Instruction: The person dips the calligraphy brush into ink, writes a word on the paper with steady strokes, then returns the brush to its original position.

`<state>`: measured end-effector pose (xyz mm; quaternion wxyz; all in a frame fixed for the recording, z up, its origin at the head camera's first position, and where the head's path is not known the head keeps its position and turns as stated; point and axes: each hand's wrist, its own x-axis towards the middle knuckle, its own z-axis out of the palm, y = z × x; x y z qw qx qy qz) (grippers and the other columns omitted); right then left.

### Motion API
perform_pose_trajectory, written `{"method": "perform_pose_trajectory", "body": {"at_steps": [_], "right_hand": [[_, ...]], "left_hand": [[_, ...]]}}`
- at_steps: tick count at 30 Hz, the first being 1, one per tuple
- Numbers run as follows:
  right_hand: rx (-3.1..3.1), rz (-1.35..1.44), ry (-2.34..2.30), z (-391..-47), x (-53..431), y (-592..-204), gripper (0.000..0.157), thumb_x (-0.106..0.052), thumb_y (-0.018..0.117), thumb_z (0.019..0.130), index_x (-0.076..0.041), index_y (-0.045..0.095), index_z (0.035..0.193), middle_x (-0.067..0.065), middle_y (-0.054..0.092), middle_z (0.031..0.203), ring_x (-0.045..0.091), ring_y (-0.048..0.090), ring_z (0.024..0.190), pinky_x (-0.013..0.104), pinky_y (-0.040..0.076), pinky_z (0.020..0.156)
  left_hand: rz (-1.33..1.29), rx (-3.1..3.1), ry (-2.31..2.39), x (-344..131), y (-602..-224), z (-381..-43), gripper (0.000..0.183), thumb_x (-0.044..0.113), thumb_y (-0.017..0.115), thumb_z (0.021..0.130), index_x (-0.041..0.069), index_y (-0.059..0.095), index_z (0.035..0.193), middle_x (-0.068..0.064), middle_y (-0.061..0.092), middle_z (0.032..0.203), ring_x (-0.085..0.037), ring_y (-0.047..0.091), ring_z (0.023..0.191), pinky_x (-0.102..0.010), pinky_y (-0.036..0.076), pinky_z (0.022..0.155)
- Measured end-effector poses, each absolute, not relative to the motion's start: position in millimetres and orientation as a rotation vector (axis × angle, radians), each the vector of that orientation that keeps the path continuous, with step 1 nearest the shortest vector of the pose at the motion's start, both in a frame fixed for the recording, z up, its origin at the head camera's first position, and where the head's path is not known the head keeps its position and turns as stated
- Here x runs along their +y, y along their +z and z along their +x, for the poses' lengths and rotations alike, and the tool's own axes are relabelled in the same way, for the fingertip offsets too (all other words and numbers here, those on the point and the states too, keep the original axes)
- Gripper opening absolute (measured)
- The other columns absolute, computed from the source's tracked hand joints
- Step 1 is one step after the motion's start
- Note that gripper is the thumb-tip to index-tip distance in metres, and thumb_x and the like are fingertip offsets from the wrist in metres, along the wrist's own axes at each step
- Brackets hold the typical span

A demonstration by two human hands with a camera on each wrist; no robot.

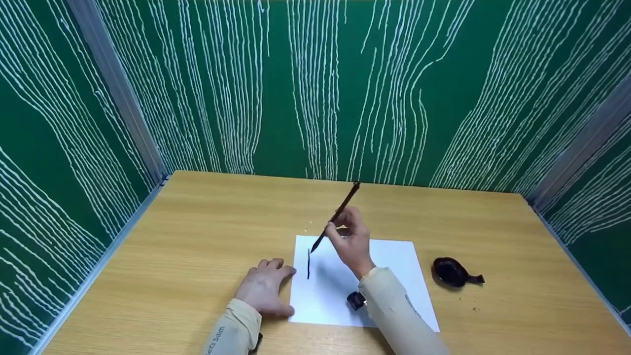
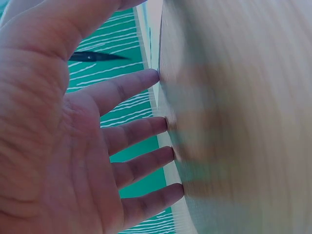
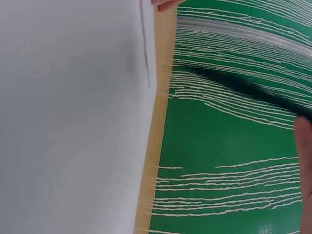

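My right hand (image 1: 351,241) pinches a slim dark calligraphy brush (image 1: 340,211) between thumb and fingers. The brush slants, its pointed tip close over the upper left of a white sheet of paper (image 1: 394,266). Just beside the tip runs a straight black stroke (image 1: 308,264). In the right wrist view the brush (image 3: 243,87) tapers to a point, apart from the paper (image 3: 73,122). My left hand (image 1: 266,287) rests with spread fingers at the sheet's left edge. In the left wrist view, the fingertips of this hand (image 2: 92,131) touch the wooden table.
A small black dish with a short handle (image 1: 449,272) stands on the table (image 1: 197,222) right of the paper. Beside the right sleeve, over the paper, shows a small dark block (image 1: 355,300). Green walls with white wavy lines (image 1: 276,88) enclose the table's back and sides.
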<state>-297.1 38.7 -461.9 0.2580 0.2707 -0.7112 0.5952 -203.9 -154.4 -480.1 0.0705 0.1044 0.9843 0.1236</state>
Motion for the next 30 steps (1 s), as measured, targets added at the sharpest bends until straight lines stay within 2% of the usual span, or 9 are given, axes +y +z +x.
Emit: {"method": "perform_pose_trajectory", "body": {"at_steps": [6,12,19,30], "right_hand": [[-1.989,0.687,1.564,-302.1,36.5,-466.5,0.024,-0.007,0.056,0.079,-0.018,0.048,0.1,0.0,0.058,0.08,0.008,0.06,0.074,0.024,0.053,0.059],[-2.015,0.708,1.554,-303.9,35.0,-470.4,0.024,-0.006,0.056,0.079,-0.016,0.048,0.099,-0.003,0.059,0.079,0.008,0.061,0.073,0.022,0.053,0.058],[-2.057,0.695,1.538,-304.5,33.9,-470.6,0.025,0.001,0.057,0.077,-0.01,0.047,0.097,0.005,0.061,0.079,0.013,0.062,0.072,0.023,0.053,0.059],[-2.072,0.721,1.595,-303.8,35.2,-469.5,0.026,-0.006,0.057,0.079,-0.02,0.048,0.099,-0.002,0.06,0.079,0.008,0.06,0.072,0.023,0.054,0.061]], "left_hand": [[0.316,2.959,0.385,-154.4,-479.4,-203.5,0.085,0.057,0.07,0.049,0.029,0.044,0.126,-0.007,0.039,0.133,-0.03,0.035,0.119,-0.053,0.032,0.095],[0.341,2.981,0.376,-154.5,-478.4,-202.8,0.083,0.055,0.07,0.049,0.028,0.047,0.124,-0.007,0.041,0.131,-0.029,0.037,0.118,-0.053,0.034,0.093],[0.333,2.971,0.375,-154.2,-478.2,-203.3,0.084,0.056,0.07,0.049,0.028,0.046,0.124,-0.007,0.041,0.131,-0.03,0.037,0.118,-0.053,0.034,0.093],[0.301,2.945,0.373,-153.5,-477.6,-203.2,0.086,0.058,0.07,0.049,0.03,0.045,0.125,-0.007,0.038,0.134,-0.03,0.035,0.119,-0.054,0.032,0.095]]}}
